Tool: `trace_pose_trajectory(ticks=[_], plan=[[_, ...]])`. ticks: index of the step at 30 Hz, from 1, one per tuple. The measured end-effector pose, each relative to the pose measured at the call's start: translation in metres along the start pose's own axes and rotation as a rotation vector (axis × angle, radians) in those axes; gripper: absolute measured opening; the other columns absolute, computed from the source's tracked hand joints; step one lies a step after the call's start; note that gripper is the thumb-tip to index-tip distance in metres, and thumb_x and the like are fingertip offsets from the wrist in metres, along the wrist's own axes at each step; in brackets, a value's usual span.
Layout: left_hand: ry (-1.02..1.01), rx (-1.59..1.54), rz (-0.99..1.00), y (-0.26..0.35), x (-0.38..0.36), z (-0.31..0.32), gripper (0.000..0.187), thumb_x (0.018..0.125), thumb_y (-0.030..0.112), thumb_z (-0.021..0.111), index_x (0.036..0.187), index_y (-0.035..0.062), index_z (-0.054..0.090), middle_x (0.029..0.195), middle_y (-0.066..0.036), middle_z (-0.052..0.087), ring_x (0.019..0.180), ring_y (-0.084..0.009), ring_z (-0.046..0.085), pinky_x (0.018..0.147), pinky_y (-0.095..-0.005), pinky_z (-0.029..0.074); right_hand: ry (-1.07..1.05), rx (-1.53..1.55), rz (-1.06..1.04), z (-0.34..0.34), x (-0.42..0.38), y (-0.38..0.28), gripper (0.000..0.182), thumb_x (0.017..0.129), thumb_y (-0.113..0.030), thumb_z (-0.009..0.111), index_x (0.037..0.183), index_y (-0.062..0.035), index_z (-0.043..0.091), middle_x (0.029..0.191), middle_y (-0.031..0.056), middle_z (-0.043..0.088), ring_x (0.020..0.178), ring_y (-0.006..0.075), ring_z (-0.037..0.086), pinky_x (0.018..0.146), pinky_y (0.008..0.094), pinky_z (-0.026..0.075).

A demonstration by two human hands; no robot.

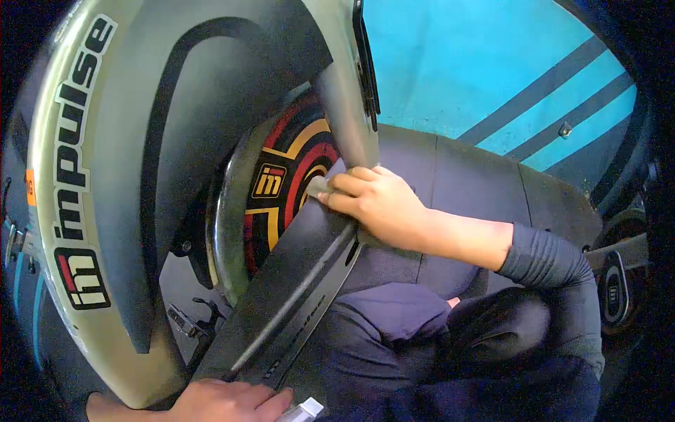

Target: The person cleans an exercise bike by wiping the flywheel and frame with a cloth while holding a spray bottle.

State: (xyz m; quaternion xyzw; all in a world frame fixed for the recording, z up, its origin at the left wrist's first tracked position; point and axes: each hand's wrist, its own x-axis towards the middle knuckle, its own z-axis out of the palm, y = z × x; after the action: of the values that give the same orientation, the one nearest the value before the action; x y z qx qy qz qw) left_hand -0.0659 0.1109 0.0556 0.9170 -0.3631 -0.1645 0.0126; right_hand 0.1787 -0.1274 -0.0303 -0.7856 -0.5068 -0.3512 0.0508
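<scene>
My dark-clothed bent legs are close below me, beside a long black beam slanting up and away to the right. Left of it curves a large gold-and-grey exercise-machine frame lettered "impulse"; behind the beam stands a round black, red and gold flywheel. Beyond are grey floor panels and, farthest, a turquoise surface with dark diagonal stripes.

A clear container with a white cap sits just beside my left hand; whether I grip it, I cannot tell. A small pale-grey piece of unclear material is under my right fingertips, near the flywheel's centre.

My left hand lies low at the beam's near end. My right hand reaches in from the right, sleeve pushed up, fingers bent closely around the pale piece.
</scene>
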Motion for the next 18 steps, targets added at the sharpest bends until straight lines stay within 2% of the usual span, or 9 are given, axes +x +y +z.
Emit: trace_pose_trajectory(ticks=[3, 5, 7, 9, 10, 11, 12, 15, 18], plan=[[-0.031, 0.022, 0.009, 0.001, 0.002, -0.002, 0.042, 0.087, 0.022, 0.051, 0.128, 0.014, 0.055, 0.094, -0.005, 0.068, 0.074, -0.0223, 0.069, 0.057, -0.0352, 0.059, -0.068, 0.004, -0.068, -0.021, 0.008, -0.037, 0.036, 0.079, -0.019, 0.059, 0.114, -0.0157, 0.066, 0.101, -0.0001, 0.06, 0.093, 0.0178, 0.062, 0.079, 0.033, 0.05], [-0.057, 0.025, -0.003, 0.001, 0.002, -0.002, 0.042, 0.087, 0.022, 0.052, 0.128, 0.0141, 0.056, 0.094, -0.005, 0.069, 0.074, -0.0224, 0.069, 0.057, -0.0351, 0.059, 0.179, 0.147, -0.137, -0.022, 0.008, -0.072, 0.03, 0.079, -0.022, 0.059, 0.106, -0.0105, 0.065, 0.105, 0.0019, 0.061, 0.098, 0.0198, 0.061, 0.081, 0.0353, 0.049], [-0.092, 0.022, -0.019, 0.001, 0.001, -0.004, 0.041, 0.087, 0.022, 0.052, 0.127, 0.0143, 0.056, 0.095, -0.005, 0.069, 0.073, -0.0224, 0.069, 0.056, -0.035, 0.058, 0.189, 0.358, -0.201, -0.025, 0.008, -0.094, 0.032, 0.081, -0.023, 0.057, 0.109, -0.0099, 0.065, 0.106, 0.0032, 0.061, 0.101, 0.0204, 0.06, 0.086, 0.0371, 0.048], [-0.126, 0.056, -0.014, 0.002, 0.001, -0.007, 0.042, 0.087, 0.021, 0.052, 0.128, 0.0146, 0.056, 0.095, -0.005, 0.069, 0.072, -0.0224, 0.069, 0.056, -0.0345, 0.058, 0.246, 0.422, -0.252, -0.024, 0.005, -0.101, 0.039, 0.083, -0.025, 0.055, 0.119, -0.0114, 0.062, 0.11, 0.0038, 0.061, 0.108, 0.02, 0.059, 0.09, 0.0368, 0.048], [-0.128, 0.053, -0.016, 0.005, 0.002, -0.007, 0.042, 0.087, 0.021, 0.052, 0.128, 0.0146, 0.056, 0.095, -0.005, 0.069, 0.072, -0.0224, 0.069, 0.056, -0.0345, 0.058, 0.268, 0.383, -0.325, -0.025, 0.005, -0.097, 0.042, 0.084, -0.026, 0.054, 0.124, -0.0131, 0.06, 0.112, 0.0041, 0.06, 0.111, 0.0201, 0.058, 0.091, 0.0361, 0.048], [0.024, -0.092, -0.035, 0.009, 0.004, -0.007, 0.043, 0.078, 0.024, 0.061, 0.118, 0.0069, 0.058, 0.086, -0.01, 0.063, 0.067, -0.0272, 0.065, 0.055, -0.0369, 0.054, 0.289, 0.345, -0.4, -0.026, 0.004, -0.091, 0.045, 0.085, -0.026, 0.053, 0.128, -0.0148, 0.057, 0.114, 0.0044, 0.059, 0.114, 0.0202, 0.057, 0.092, 0.0354, 0.047], [0.178, -0.237, -0.053, 0.011, 0.005, -0.007, 0.048, 0.07, 0.027, 0.07, 0.107, -0.0008, 0.059, 0.076, -0.015, 0.058, 0.062, -0.032, 0.061, 0.054, -0.0393, 0.051, 0.288, 0.239, -0.43, -0.023, 0.005, -0.077, 0.042, 0.088, -0.024, 0.054, 0.129, -0.0209, 0.06, 0.125, 0.0021, 0.06, 0.118, 0.0175, 0.057, 0.096, 0.032, 0.046], [0.17, -0.245, -0.054, 0.011, 0.005, -0.008, 0.049, 0.069, 0.028, 0.071, 0.107, -0.0009, 0.06, 0.076, -0.015, 0.058, 0.063, -0.0319, 0.061, 0.054, -0.0393, 0.051, 0.141, 0.234, -0.37, -0.01, -0.002, -0.031, 0.042, 0.088, -0.021, 0.053, 0.129, -0.0229, 0.061, 0.122, 0.0027, 0.062, 0.118, 0.0206, 0.058, 0.092, 0.034, 0.049], [0.18, -0.233, -0.048, 0.011, 0.005, -0.007, 0.049, 0.069, 0.028, 0.071, 0.108, -0.0005, 0.059, 0.077, -0.016, 0.059, 0.063, -0.0322, 0.062, 0.055, -0.0396, 0.051, 0.083, 0.254, -0.241, -0.003, -0.012, 0.016, 0.045, 0.08, -0.015, 0.057, 0.125, -0.02, 0.062, 0.117, 0.0045, 0.062, 0.113, 0.0235, 0.059, 0.089, 0.0368, 0.05]])
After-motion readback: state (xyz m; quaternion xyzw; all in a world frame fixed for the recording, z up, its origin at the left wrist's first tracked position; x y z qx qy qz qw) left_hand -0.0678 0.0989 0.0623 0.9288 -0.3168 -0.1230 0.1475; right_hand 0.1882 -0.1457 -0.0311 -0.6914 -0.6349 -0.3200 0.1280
